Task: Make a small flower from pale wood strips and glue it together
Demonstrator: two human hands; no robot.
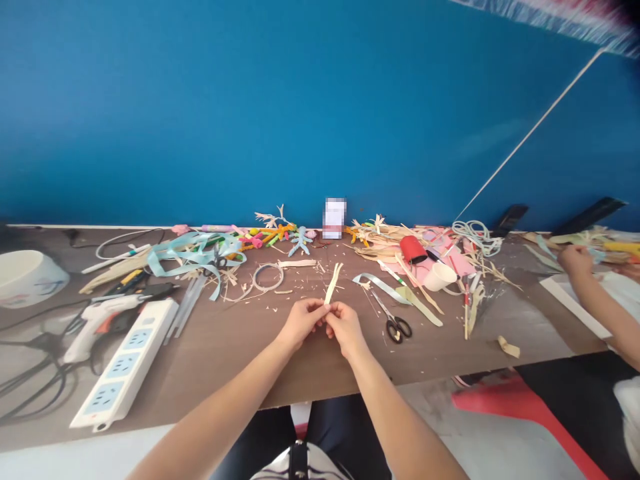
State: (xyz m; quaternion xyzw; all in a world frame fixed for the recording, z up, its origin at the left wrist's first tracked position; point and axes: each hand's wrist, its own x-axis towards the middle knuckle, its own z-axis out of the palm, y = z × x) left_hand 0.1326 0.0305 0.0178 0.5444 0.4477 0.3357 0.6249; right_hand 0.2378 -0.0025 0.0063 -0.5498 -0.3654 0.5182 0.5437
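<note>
My left hand (303, 321) and my right hand (345, 325) meet over the near part of the table, fingertips pinched together. Between them stands a pale, dry strip (333, 283) that looks like corn husk, its upper end split into thin ends. The fingers hide its lower end. Black-handled scissors (398, 329) lie to the right of my right hand, blades pointing away. A light blue ribbon (385, 287) curls just beyond them. Past my hands, small pale scraps and a ring of tape or wire (269, 278) lie on the tabletop (235, 360).
On the left are a power strip (125, 360), a glue gun (103, 323), glue sticks (187, 310) and a white bowl (31, 277). A red cup (413, 249) and a white cup (440, 275) sit among husk strips. A co-worker's hand (577, 263) is at far right.
</note>
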